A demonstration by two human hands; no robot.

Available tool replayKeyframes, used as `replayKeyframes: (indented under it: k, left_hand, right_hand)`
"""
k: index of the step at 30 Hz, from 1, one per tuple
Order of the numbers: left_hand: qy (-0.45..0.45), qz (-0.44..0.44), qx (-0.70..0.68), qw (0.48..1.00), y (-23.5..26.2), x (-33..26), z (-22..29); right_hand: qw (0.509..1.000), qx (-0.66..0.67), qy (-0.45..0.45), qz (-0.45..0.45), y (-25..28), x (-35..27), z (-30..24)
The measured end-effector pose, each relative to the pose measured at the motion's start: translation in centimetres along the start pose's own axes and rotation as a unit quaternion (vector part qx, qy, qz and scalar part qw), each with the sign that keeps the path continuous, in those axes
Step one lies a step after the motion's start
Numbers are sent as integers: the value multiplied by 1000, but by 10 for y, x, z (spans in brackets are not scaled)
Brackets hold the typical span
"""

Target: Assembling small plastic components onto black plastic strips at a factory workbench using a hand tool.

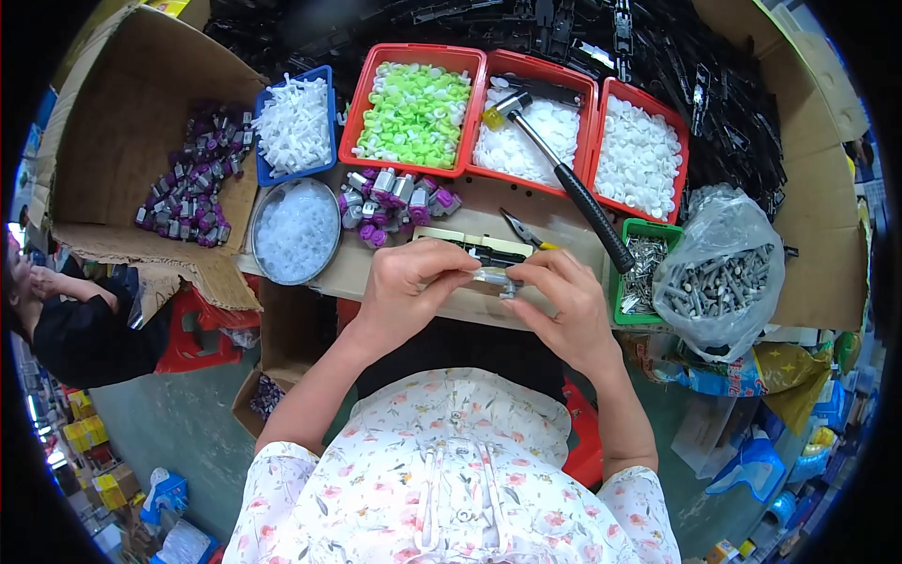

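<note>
My left hand [411, 282] and my right hand [566, 305] meet above the bench's near edge, fingers pinched. Between them is a small silvery cylindrical part [493, 278], each hand gripping one end; its exact kind is too small to tell. Just behind the fingers lies a pale cream block-shaped fixture [474, 242] with a dark strip. Pliers [522, 228] with yellow handles rest beyond it. Several small grey motors with purple ends [399, 197] are heaped farther back. A hammer [564, 169] with a black grip leans across the red trays.
Red trays hold green-and-white caps [413, 113] and white discs [639, 155]. A blue tray [329, 117] has white pins; a round metal dish [296, 230] stands nearby. A cardboard box [113, 122] flanks the left; a green tray [617, 301] and plastic bag [723, 268] the right. Another person [80, 320] sits left.
</note>
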State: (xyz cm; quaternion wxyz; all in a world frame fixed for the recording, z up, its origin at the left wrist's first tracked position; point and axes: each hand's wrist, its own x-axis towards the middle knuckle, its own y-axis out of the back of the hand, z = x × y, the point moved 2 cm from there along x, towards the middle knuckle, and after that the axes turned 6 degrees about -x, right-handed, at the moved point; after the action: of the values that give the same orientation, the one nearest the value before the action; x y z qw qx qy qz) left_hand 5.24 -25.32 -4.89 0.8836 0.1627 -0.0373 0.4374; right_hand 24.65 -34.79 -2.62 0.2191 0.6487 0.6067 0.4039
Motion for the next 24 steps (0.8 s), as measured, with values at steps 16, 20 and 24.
replayKeyframes:
  k: [16,20,24]
  left_hand:
    - [-64,33,11,997,-3,-2,-15]
    - [-90,78,77,990,-1,-2,-10]
    - [-188,39,214,958,-4,-11,-17]
  right_hand:
    - [997,33,-42,-50,-1,13,1]
    - [998,-3,-43,-40,3,16,9]
    - [997,-43,-49,-51,4,17,14]
